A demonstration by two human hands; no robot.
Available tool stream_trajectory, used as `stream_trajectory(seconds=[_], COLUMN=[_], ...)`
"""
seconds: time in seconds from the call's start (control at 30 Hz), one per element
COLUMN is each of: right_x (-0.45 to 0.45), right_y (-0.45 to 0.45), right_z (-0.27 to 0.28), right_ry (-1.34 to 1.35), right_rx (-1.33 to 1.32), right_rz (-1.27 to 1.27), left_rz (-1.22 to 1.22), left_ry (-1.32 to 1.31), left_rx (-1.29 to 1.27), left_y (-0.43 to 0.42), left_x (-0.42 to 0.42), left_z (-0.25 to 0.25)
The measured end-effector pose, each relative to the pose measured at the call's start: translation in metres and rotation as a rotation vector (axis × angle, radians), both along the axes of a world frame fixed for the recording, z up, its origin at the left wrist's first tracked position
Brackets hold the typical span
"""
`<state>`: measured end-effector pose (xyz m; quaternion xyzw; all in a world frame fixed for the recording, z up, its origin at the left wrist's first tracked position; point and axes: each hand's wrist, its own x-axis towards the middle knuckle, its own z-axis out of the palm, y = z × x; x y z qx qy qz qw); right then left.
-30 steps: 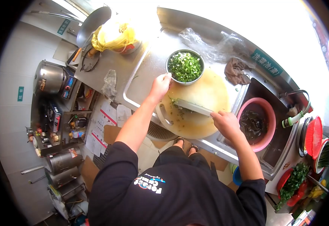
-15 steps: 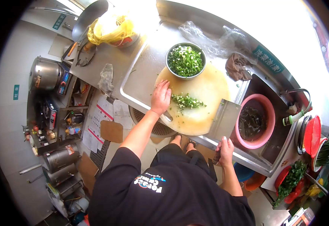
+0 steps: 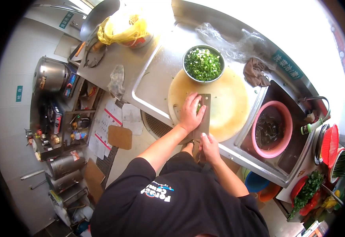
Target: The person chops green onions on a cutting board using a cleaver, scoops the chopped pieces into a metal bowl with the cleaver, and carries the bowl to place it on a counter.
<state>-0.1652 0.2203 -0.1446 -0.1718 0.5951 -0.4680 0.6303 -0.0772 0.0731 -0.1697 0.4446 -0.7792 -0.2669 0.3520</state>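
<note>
My right hand (image 3: 209, 148) is closed round the handle of a cleaver (image 3: 204, 118), whose wide blade lies over the left part of the round cutting board (image 3: 233, 106). Against the blade's left side rests my left hand (image 3: 191, 112), cupped over chopped greens, a bit of which shows between hand and blade. What the fingers grip, if anything, is hidden. A metal bowl (image 3: 203, 81) heaped with chopped green onion (image 3: 202, 64) stands on the board's far edge.
A pink basin (image 3: 255, 136) stands in the sink at the right. Beyond the board lie clear plastic bags (image 3: 235, 43) and a brown cloth (image 3: 256, 72). A yellow bag (image 3: 119, 31) covers a container at the back left. Red baskets (image 3: 329, 145) and leafy greens (image 3: 308, 189) are far right.
The cleaver and my right hand have moved left from the board's right edge to my left hand. My left hand has come over the chopped greens, which are now mostly covered.
</note>
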Motion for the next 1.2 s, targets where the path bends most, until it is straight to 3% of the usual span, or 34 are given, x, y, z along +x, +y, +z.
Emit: stream_trajectory(seconds=[0.1, 0.2, 0.37, 0.5, 0.67, 0.87, 1.0, 1.1, 1.2], right_x=[-0.013, -0.023, -0.051, -0.061, -0.065, -0.066, -0.062, -0.06, -0.07], right_y=[0.016, 0.01, -0.061, -0.11, -0.12, -0.131, -0.135, -0.129, -0.13], right_z=[0.019, 0.076, 0.123, 0.118, 0.108, 0.111, 0.125, 0.128, 0.125], right_ry=[0.097, 0.116, 0.379, 0.354, 0.331, 0.357, 0.394, 0.379, 0.396], right_rx=[-0.05, -0.042, -0.217, -0.239, -0.23, -0.233, -0.225, -0.2, -0.239], right_rz=[0.005, -0.07, -0.016, -0.061, -0.176, -0.194, -0.135, -0.119, -0.221], left_rz=[-0.023, -0.066, -0.115, -0.049, -0.065, -0.061, -0.109, -0.075, 0.017], left_ry=[0.053, 0.119, 0.261, 0.205, 0.065, 0.146, 0.258, -0.151, -0.041], left_rx=[-0.068, -0.179, -0.402, -0.417, -0.355, -0.338, -0.493, -0.435, -0.473], left_y=[0.009, 0.0, -0.083, -0.149, -0.172, -0.159, -0.146, -0.153, -0.16], left_x=[-0.014, -0.035, -0.069, -0.078, -0.066, -0.065, -0.075, -0.072, -0.063], left_z=[0.027, 0.072, 0.126, 0.096, 0.076, 0.096, 0.117, 0.111, 0.105])
